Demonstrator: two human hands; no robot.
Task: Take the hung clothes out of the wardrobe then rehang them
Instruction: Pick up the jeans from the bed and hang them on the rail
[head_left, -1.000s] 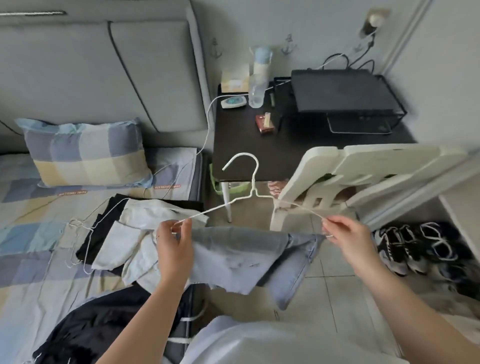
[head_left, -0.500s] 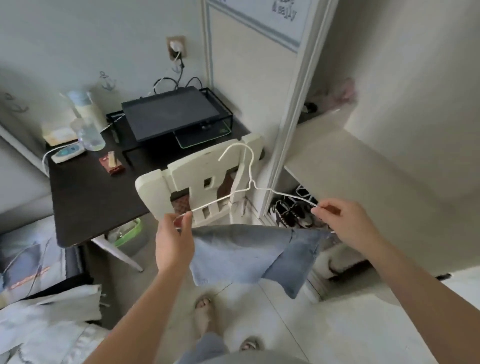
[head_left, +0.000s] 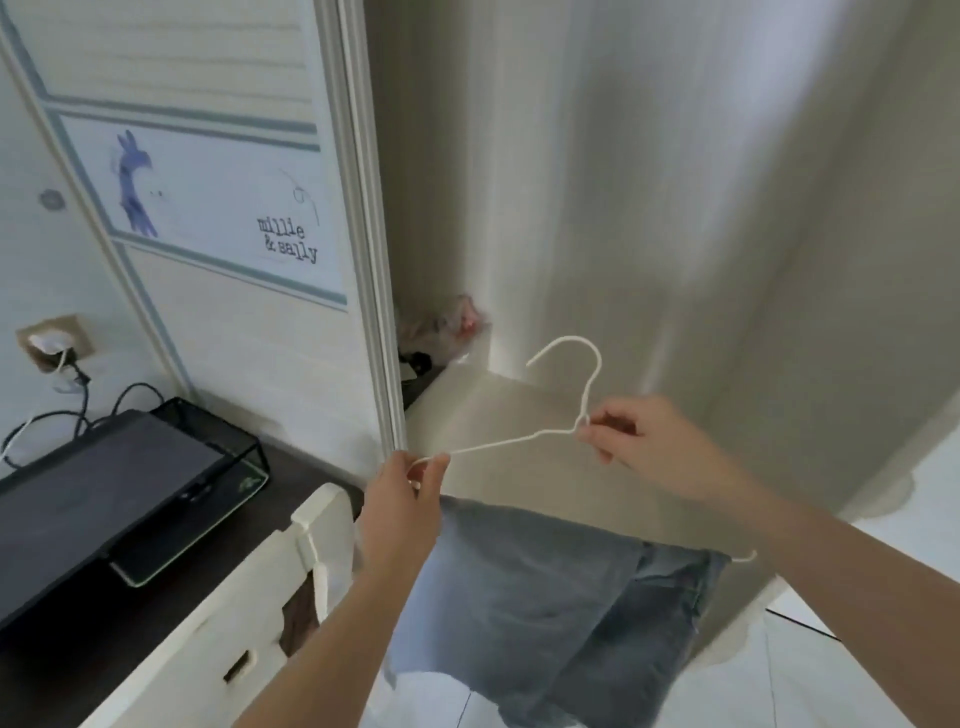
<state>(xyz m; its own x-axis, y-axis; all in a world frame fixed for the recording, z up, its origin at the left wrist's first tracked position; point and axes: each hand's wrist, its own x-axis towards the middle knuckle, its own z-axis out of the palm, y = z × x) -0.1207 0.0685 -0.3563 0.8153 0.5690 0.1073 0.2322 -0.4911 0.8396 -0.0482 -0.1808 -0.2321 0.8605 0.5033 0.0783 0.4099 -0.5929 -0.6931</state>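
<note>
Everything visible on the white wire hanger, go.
The thin white wire clothes hanger has an open hook on top, sloping shoulders and a lower bar. It is held in the air, right end lower. The left hand pinches its left shoulder end; the right hand pinches the neck under the hook. Folded blue denim jeans hang over the lower bar, hiding most of it.

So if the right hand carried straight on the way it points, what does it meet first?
The right hand, pinching the hanger, points into the wardrobe: probably the pale shelf first, though depth is unclear.
</note>
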